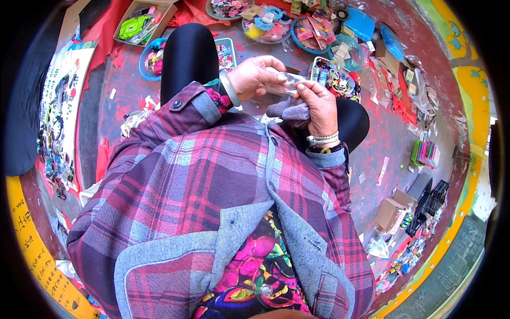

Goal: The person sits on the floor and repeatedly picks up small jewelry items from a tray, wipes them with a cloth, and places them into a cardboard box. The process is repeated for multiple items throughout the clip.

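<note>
Between my two hands, above my lap, is a small clear plastic bag [289, 84]. My left hand [254, 77] grips its left side, fingers closed on it. The fingertips of my right hand [319, 105] pinch the other end. What the bag holds, if anything, is too small to make out. Against my right palm hangs a greyish-purple soft cloth piece [295, 112], its rounded ends pointing left; I cannot tell whether it is a glove or a sock.
Round baskets of hair ties and small goods [265, 26] stand ahead. An open cardboard box [143, 22] is at the far left, and a white sheet with eyeglasses or trinkets [61, 117] lies left. At right are a pink and green stack [425, 154], black crates [427, 204] and a small carton [392, 213].
</note>
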`<state>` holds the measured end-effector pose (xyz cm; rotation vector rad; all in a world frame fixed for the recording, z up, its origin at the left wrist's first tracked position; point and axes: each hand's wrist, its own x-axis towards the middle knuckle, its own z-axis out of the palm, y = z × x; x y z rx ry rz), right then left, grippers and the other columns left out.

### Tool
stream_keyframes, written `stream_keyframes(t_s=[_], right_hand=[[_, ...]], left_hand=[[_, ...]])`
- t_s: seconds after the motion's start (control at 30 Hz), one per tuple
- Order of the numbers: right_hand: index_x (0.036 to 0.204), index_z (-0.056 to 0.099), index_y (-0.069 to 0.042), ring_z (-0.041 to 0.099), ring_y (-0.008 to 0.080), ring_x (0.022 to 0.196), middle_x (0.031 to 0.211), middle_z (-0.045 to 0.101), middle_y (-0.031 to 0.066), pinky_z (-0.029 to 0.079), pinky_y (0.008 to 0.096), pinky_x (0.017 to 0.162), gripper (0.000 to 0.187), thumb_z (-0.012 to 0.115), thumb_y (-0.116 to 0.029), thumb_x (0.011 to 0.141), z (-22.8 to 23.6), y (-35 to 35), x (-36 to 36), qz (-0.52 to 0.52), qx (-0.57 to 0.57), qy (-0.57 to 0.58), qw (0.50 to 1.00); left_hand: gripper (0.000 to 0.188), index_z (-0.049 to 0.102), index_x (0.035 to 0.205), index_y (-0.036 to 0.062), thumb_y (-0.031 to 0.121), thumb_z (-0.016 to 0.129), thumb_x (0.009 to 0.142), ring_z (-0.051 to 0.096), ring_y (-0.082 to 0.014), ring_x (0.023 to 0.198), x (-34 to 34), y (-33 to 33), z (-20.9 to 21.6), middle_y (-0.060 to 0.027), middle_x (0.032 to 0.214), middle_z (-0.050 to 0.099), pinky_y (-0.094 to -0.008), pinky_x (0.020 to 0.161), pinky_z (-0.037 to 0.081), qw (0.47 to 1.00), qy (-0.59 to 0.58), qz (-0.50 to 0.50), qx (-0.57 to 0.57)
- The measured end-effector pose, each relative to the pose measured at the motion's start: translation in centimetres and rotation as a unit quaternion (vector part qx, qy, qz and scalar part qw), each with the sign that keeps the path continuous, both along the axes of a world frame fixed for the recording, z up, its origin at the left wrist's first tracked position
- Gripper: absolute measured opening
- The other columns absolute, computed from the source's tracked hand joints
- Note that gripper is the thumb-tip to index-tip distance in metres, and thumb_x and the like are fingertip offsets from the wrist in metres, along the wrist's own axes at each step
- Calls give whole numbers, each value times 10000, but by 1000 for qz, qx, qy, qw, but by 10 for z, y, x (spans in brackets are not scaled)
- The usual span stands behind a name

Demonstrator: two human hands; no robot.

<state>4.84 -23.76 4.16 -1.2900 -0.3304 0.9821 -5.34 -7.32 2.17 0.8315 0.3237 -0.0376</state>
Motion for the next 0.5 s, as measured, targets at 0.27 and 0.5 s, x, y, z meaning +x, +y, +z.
stream_keyframes(t_s=[0.27, 0.5], right_hand=[[865, 615, 6, 525, 65, 596, 692, 583, 21, 413, 186, 544, 97, 599, -72, 811, 0, 3, -4, -37, -1, -103, 994], [844, 616, -7, 495, 55, 597, 684, 574, 4, 385, 174, 550, 84, 606, -80, 805, -8, 4, 1, -22, 31, 48, 998]], left_hand=[[158, 569, 934, 31, 72, 620, 790, 616, -108, 738, -1, 1, 1, -60, 840, 627, -143, 427, 355, 1000, 20, -8, 23], [121, 559, 917, 37, 61, 596, 804, 612, -131, 785, -2, 4, -2, -48, 852, 597, -178, 572, 467, 997, -27, -48, -58]])
